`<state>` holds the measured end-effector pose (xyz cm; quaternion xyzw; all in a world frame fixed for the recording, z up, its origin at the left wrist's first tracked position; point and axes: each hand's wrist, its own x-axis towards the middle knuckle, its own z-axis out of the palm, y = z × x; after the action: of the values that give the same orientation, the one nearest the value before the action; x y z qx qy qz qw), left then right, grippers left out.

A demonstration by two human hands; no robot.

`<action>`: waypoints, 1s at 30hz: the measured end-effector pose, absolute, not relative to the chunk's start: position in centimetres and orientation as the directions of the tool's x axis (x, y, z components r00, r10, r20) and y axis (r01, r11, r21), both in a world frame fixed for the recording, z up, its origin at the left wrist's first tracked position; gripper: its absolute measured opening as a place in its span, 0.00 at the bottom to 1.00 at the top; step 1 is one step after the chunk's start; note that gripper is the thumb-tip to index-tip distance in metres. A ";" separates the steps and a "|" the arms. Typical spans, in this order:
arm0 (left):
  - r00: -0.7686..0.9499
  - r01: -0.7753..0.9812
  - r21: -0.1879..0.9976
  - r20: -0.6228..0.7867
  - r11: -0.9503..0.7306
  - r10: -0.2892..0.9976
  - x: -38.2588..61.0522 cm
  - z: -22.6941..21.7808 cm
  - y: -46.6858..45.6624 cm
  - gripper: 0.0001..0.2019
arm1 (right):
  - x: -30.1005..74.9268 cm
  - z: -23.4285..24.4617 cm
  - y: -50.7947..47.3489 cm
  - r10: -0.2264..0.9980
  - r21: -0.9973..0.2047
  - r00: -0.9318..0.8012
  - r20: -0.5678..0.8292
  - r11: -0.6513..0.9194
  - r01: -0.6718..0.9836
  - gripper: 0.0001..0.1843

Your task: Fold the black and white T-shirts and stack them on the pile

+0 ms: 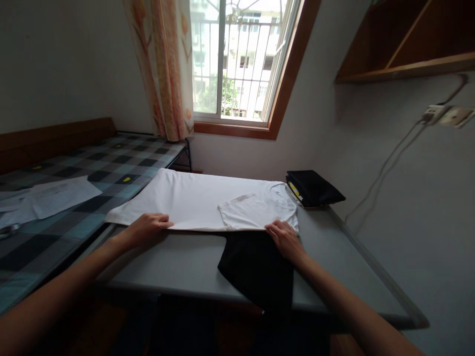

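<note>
A white T-shirt [196, 200] lies folded lengthwise across a grey table [178, 262], its hem end reaching left toward the bed. My left hand [146, 228] pinches the shirt's near folded edge at the left. My right hand [284, 237] grips the same edge near the sleeve, fingers curled on the cloth. A black garment [256, 267] lies under my right hand and hangs over the table's front edge.
A folded black stack [313, 188] sits at the table's far right corner. A bed with a checked cover [74, 198] and white sheets of paper [48, 198] stands at left. Window and curtain behind, wall shelf and power strip at right.
</note>
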<state>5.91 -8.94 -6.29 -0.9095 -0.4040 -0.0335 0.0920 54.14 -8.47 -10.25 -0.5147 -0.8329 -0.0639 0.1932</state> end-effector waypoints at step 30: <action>0.470 0.861 0.245 -0.051 -0.446 0.881 -0.2 -5.0 -8.0 0.13 | 61.5 -8.0 -8.5 0.762 -0.077 -0.553 0.339 0.608 0.791 0.19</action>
<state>-0.25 -8.04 -5.01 -0.8492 -0.5128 -0.0418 -0.1189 61.51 -8.52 -8.00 -0.4409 -0.8800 -0.0423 0.1713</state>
